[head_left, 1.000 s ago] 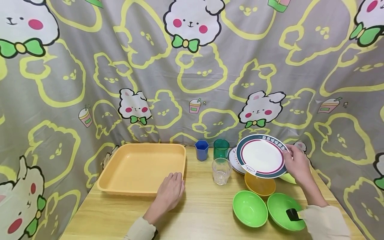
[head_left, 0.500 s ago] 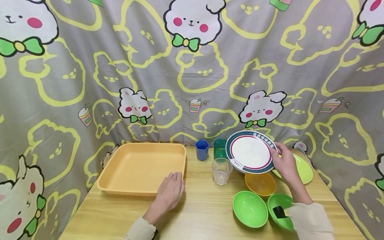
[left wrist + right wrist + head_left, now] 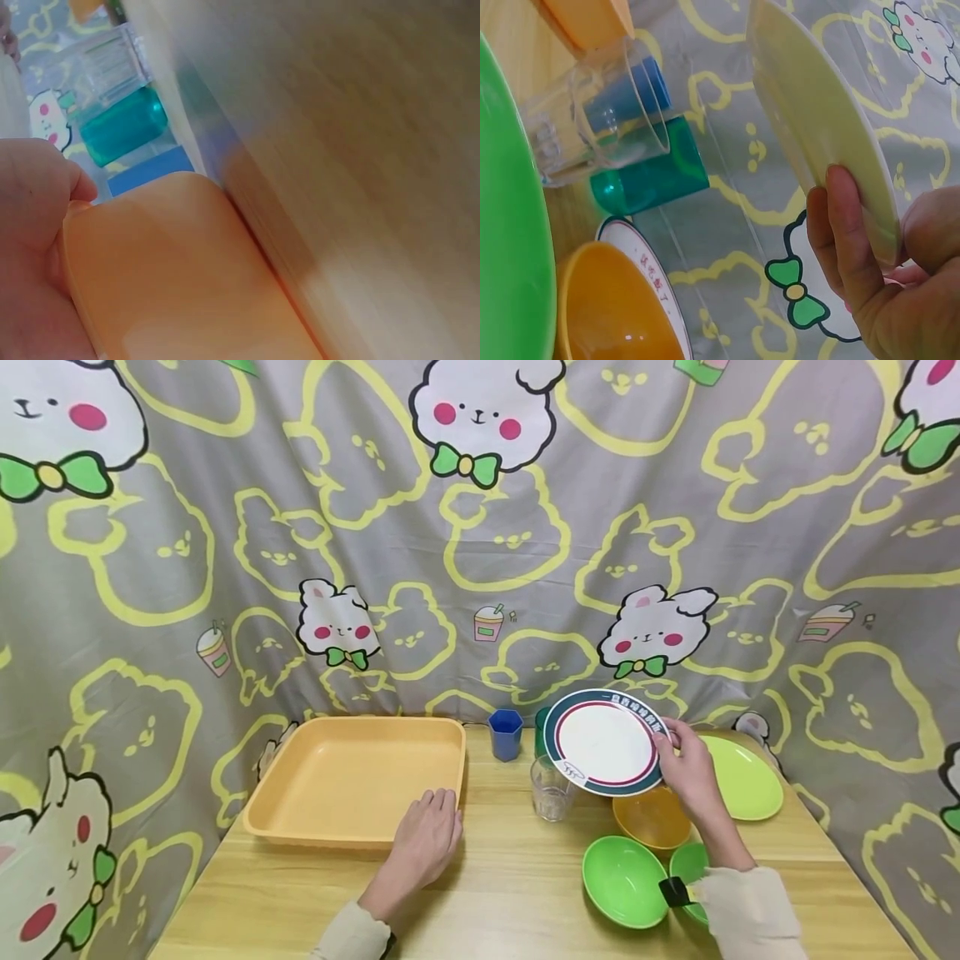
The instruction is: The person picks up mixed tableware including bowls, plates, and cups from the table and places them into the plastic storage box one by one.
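Pinching the right-hand edge of a white plate [image 3: 603,743], the person's right hand [image 3: 693,770] holds it tilted, above the worktop [image 3: 517,893], thumb on the printed side and fingers against the underside. From where I stand, the plate's dark rim with its lettering partly covers a green cup [image 3: 671,169] and the upper part of a clear glass [image 3: 551,802], and it hangs over the far edge of an orange bowl [image 3: 651,822]. I cannot tell from here whether it touches any of them.

Over on the other side, the left hand [image 3: 427,835] is curled over the rim of a pale orange tray [image 3: 352,781], at its near right corner. The tray sits flat on the left half of the worktop, and a blue cup [image 3: 505,737] stands just beyond its far right corner.

On the near side of the orange bowl sit two green dishes, a green bowl [image 3: 622,883] and a second green dish [image 3: 688,867] partly hidden by the right sleeve [image 3: 752,912]. A yellow-green plate [image 3: 746,781] lies to the right, behind the forearm. Past the orange bowl, another white plate [image 3: 651,264] shows its lettered rim. A grey curtain [image 3: 517,543] printed with white rabbits hangs behind everything.
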Demonstrator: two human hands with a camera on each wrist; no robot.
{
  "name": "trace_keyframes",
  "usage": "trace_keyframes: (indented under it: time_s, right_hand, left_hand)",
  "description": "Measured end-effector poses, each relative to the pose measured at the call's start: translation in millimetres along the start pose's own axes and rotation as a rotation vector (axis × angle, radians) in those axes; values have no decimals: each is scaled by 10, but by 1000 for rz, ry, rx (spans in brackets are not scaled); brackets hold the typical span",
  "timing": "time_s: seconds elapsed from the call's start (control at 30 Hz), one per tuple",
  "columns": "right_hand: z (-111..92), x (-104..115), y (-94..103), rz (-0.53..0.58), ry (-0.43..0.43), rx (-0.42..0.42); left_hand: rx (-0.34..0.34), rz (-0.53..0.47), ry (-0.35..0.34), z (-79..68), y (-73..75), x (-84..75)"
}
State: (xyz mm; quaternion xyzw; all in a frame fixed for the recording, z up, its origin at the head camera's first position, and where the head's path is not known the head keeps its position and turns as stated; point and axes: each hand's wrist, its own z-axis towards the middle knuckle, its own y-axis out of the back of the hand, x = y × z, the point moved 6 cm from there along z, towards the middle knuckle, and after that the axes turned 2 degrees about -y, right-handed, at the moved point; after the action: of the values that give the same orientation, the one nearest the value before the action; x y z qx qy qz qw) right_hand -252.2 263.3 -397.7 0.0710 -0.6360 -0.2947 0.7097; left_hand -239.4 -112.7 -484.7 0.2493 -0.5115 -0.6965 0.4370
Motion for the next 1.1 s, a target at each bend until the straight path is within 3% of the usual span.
trace_keyframes:
  time_s: [0.43, 1.1]
  right_hand:
    - [-31, 98, -227, -16, 29, 24]
    - [-73, 285, -608, 151, -18, 41]
  left_hand:
    - [-6, -21, 3, 13, 39, -12]
    - [9, -50, 14, 16, 30, 0]
